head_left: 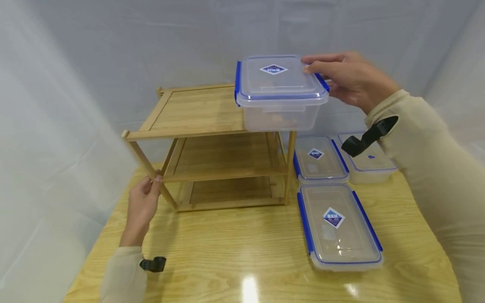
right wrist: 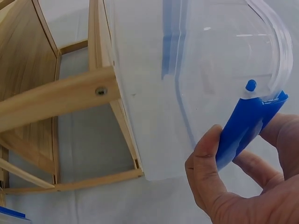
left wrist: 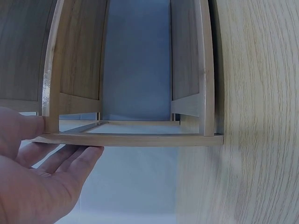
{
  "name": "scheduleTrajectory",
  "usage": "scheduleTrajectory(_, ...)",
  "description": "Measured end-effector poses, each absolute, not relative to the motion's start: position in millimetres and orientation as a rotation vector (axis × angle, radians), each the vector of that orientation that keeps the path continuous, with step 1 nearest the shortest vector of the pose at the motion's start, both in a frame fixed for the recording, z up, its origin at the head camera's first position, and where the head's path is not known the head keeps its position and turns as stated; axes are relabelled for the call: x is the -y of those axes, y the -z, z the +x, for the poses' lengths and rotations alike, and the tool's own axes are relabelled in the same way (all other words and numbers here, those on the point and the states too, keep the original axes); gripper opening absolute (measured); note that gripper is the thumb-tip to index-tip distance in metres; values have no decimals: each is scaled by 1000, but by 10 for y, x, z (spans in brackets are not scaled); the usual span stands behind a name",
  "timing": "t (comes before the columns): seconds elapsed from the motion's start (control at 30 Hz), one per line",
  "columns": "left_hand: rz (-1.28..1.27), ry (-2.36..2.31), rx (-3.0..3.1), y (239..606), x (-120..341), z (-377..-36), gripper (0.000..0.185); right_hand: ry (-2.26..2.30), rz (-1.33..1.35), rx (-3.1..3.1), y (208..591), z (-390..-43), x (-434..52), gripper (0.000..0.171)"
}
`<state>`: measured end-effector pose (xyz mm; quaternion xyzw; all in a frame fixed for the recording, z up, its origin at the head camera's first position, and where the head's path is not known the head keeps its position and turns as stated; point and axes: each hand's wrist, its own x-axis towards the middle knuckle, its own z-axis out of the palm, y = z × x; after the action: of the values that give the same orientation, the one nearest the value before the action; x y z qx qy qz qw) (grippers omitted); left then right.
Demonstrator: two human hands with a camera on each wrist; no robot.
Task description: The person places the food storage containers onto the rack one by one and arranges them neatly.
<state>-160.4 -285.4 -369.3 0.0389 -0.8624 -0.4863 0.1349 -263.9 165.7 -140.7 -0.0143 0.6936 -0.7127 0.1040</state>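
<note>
My right hand [head_left: 354,80] grips a clear plastic food container [head_left: 282,115] by its right side, thumb and a finger on the lid edge. The container has blue side clips and a diamond label, and sits at the right end of the top tier of a three-tier wooden shelf rack [head_left: 201,109]. Seen from the right wrist, the fingers [right wrist: 208,172] bend around a blue clip [right wrist: 252,121], and the container's base lies right against the rack. My left hand [head_left: 143,206] pinches the rack's front left post at the middle tier, thumb on one side and fingers [left wrist: 77,163] on the other.
Right of the rack, a flat lidded container [head_left: 341,248] lies in front on the wooden table [head_left: 227,261]. Behind it are another lidded container [head_left: 329,168] and a deeper one [head_left: 373,174], partly hidden by my right wrist strap. A pale curtain [head_left: 189,42] hangs behind.
</note>
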Motion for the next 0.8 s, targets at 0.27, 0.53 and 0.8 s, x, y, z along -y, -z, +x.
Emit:
scheduleTrajectory(0.27, 133, 1420, 2492, 3687, 2837, -1620, 52, 2015, -36, -2175, 1376, -2686, -1437, 53)
scheduleTrajectory(0.53, 132, 1416, 2492, 3681, 2832, -1617, 51, 2091, -21, -2096, 1353, -2725, -1256, 50)
scheduleTrajectory(0.8, 118, 1437, 2497, 3699, 2846, -1641, 52, 2168, -65, -2061, 1425, -2723, -1047, 39)
